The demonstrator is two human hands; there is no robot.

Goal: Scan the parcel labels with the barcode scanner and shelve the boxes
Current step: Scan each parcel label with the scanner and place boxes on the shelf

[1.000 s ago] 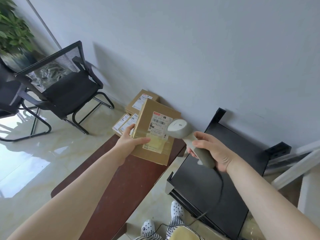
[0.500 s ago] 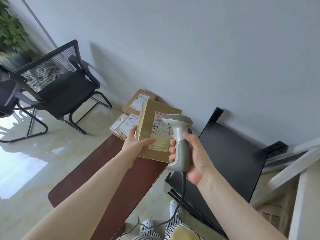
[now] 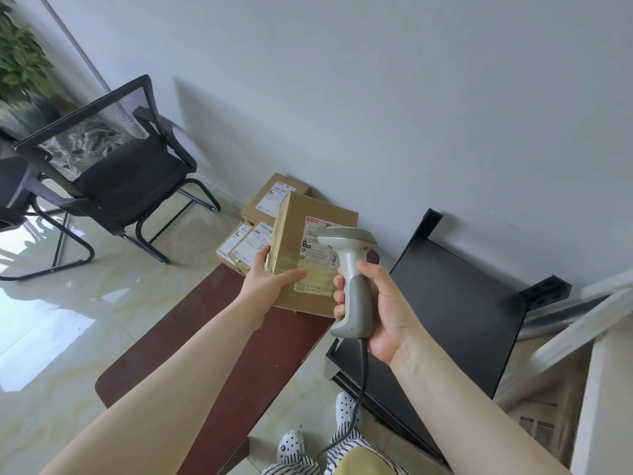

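Scanner [image 3: 347,269] gripped upright in right hand [image 3: 380,303], frame centre, head just in front of the parcel's label [image 3: 317,255]. Left hand [image 3: 270,279] holds cardboard parcel [image 3: 308,248] tilted above the table [image 3: 219,337]; three more parcels [image 3: 253,234] sit behind.

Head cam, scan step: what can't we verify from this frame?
- Label text on the held box: too small; barcode scanner head covers part.
- Scanner trigger: hidden by right hand.
- Left hand fingers: behind the box.
- Shelf lower tiers: hidden under the top board.
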